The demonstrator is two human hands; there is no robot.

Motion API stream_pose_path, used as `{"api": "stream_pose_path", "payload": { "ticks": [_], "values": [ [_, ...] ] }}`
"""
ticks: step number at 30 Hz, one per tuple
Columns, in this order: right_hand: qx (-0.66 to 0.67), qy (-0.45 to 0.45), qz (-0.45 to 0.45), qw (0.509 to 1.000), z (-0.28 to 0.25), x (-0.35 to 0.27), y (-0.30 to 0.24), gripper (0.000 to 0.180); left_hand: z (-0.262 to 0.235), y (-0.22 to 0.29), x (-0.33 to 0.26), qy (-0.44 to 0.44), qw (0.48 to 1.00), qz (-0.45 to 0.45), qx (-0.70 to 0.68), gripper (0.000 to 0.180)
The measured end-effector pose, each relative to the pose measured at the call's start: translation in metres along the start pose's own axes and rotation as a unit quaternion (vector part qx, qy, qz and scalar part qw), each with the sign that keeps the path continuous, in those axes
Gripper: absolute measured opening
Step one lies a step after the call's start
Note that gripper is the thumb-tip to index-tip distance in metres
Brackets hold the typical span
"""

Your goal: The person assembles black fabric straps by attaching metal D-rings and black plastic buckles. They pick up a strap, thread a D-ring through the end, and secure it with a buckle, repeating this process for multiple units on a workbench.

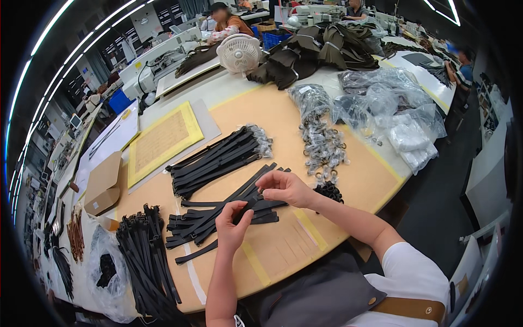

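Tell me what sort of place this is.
Most likely a sewing or bag-making workshop: black straps lie piled on the worktable, metal rings are heaped beside them, and sewing machines line the benches behind.

I work at a tan-topped table point(348, 180) edged in yellow tape, with dark floor point(436, 212) falling away at my three o'clock. Long white light strips point(49, 32) curve across the ceiling from ten to eleven o'clock. At twelve o'clock a small white fan point(239, 53) stands before rows of pale sewing benches point(163, 54), where other people sit.
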State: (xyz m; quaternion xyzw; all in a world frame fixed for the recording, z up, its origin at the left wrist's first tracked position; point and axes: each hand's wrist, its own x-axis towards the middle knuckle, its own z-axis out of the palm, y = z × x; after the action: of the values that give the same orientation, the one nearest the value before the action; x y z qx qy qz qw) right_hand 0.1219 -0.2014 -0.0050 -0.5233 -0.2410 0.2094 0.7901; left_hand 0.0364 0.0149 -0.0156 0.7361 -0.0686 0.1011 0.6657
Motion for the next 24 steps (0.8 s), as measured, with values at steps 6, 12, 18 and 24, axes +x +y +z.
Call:
{"api": "stream_pose_path", "payload": {
  "ticks": [6, 12, 18, 24],
  "values": [
    [0.016, -0.013, 0.04, 0.999, -0.014, 0.005, 0.021, 0.018, -0.005, -0.004, -0.001, 0.016, 0.999, 0.009, 0.035, 0.022],
    [0.046, -0.031, 0.01, 0.998, -0.015, 0.0, 0.024, 0.03, -0.001, -0.006, 0.001, 0.028, 0.987, 0.066, 0.142, 0.022],
    [0.01, -0.023, -0.029, 0.999, -0.009, -0.001, 0.016, 0.046, -0.006, -0.003, 0.001, 0.023, 0.985, 0.069, 0.156, 0.023],
    [-0.012, -0.027, 0.003, 1.0, -0.009, 0.0, 0.01, 0.049, -0.005, 0.005, 0.003, 0.016, 0.982, 0.061, 0.18, 0.023]
  ]
}}
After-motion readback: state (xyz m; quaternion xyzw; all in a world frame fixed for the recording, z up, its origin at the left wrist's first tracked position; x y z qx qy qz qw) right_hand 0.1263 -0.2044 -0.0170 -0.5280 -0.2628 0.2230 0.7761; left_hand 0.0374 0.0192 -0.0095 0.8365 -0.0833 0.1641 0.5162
